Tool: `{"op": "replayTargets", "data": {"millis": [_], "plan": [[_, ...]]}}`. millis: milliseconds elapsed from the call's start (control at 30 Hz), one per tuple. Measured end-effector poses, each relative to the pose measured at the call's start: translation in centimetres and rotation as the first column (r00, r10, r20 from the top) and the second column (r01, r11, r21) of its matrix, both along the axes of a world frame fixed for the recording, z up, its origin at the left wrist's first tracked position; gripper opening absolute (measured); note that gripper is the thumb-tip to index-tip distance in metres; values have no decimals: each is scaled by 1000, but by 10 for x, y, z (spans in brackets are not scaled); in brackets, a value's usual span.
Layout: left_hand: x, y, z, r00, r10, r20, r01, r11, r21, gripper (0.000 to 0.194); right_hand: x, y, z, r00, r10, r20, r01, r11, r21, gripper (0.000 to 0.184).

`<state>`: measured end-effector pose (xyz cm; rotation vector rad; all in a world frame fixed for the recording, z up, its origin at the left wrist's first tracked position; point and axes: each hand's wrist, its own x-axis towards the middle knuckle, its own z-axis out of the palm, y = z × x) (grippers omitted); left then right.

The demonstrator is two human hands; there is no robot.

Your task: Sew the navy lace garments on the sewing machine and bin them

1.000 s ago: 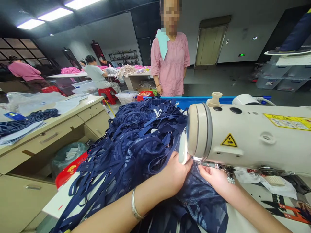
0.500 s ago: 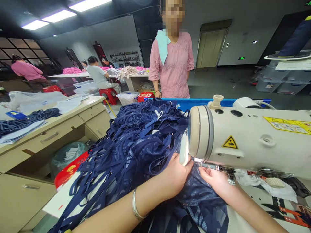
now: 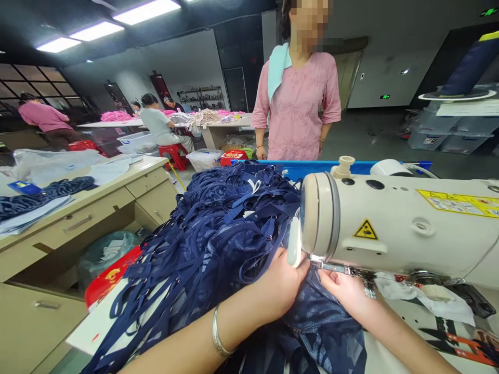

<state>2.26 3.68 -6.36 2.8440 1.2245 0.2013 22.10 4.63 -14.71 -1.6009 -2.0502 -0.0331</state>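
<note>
A cream sewing machine [image 3: 397, 223] fills the right half of the view. Under its head lies a piece of navy lace fabric [image 3: 323, 322]. My left hand [image 3: 283, 283], with a silver bangle on the wrist, is closed on the fabric just left of the needle area. My right hand [image 3: 345, 293] reaches under the machine head, with its fingers pressed on the same fabric. The fingertips of both hands are partly hidden by the machine. A large heap of navy straps and lace garments [image 3: 218, 234] spreads to the left of my hands.
A person in a pink top [image 3: 298, 104] stands beyond a blue bin edge [image 3: 312, 166]. A beige desk with drawers [image 3: 78, 213] stands at left. Scissors [image 3: 456, 345] lie at right on the table. Other workers sit at far tables.
The person in pink has stepped to the right. My hands stay at the needle area with the fabric; the view has shifted slightly.
</note>
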Motion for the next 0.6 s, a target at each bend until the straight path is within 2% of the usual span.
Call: {"op": "replayTargets", "data": {"millis": [167, 433, 600], "plan": [[1, 0, 1, 1000, 8, 14, -8, 1000, -2, 26, -1, -2, 5, 996, -1, 84, -1, 1000, 17, 30], [-2, 1, -5, 998, -15, 54, 14, 1000, 18, 28, 0, -3, 4, 999, 22, 42, -22, 1000, -8, 30], [-2, 2, -4, 999, -6, 50, 6, 1000, 16, 28, 2, -1, -5, 999, 36, -24, -37, 998, -43, 33]]}}
